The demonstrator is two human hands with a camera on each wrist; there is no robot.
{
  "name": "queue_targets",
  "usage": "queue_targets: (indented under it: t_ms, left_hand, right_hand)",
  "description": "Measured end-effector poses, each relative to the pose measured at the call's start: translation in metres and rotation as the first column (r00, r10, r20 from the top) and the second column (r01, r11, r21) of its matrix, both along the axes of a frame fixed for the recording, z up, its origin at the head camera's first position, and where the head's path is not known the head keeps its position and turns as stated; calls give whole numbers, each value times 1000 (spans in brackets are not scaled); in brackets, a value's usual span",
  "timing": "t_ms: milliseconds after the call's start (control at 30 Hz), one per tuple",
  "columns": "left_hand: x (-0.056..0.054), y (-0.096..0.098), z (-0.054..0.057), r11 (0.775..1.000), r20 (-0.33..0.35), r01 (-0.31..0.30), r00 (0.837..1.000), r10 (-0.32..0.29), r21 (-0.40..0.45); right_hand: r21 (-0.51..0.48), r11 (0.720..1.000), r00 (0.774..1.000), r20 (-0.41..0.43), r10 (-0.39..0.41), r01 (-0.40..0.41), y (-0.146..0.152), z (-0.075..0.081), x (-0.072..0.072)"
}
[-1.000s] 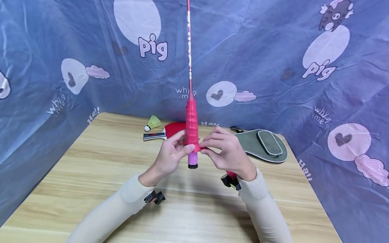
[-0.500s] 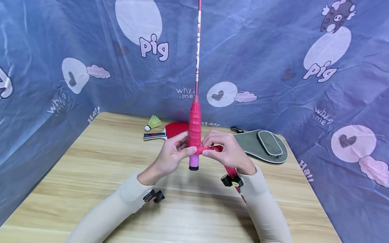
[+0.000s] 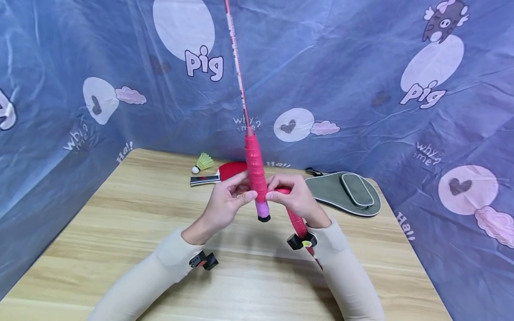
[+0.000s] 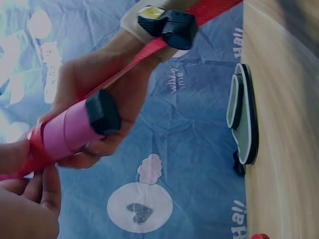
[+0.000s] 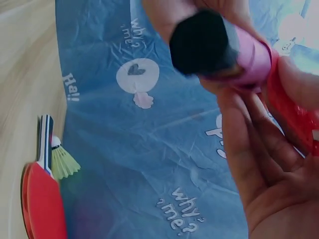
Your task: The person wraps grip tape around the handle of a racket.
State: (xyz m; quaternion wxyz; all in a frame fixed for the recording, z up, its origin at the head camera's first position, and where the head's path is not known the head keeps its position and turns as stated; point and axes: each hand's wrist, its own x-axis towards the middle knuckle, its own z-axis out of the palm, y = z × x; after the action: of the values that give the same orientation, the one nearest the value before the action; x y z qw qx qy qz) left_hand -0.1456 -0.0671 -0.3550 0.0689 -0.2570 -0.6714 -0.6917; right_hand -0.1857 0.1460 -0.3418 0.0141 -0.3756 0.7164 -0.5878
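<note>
I should pull the speckled red tape [image 3: 296, 223] taut, overlapping each turn evenly. The slim pink racket [image 3: 250, 138] with a red-wrapped handle [image 3: 255, 167] tilts above the wood-grained desk [image 3: 156, 214]; my left hand [image 3: 225, 200] grips the handle, my right hand [image 3: 293, 194] pinches the tape just beside it, both forearms [image 3: 345, 267] angled inward.

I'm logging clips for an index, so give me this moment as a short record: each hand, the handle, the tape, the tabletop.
Left hand: holds the racket handle near its lower end
Right hand: pinches the red tape beside the handle
Handle: wrapped red above; purple section and black cap uncovered below
Tape: loose length hangs past the right wrist
Tabletop: shuttlecock, partly hidden red paddle, green case
</note>
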Motion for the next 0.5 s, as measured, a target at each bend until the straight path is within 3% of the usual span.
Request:
queue_targets:
  t_ms: [167, 333, 500]
  left_hand:
    - [-1, 5, -3, 1000, -3, -9, 1000, 10, 25]
    - [-1, 5, -4, 996, -20, -77, 997, 76, -37]
    - [2, 1, 1, 996, -3, -22, 1000, 22, -83]
  right_hand:
    - [-10, 1000, 1000, 3, -25, 25, -3, -1, 2]
    - [22, 1000, 1000, -7, -8, 8, -4, 0, 3]
    - [100, 994, 991, -123, 50, -37, 0, 1, 1]
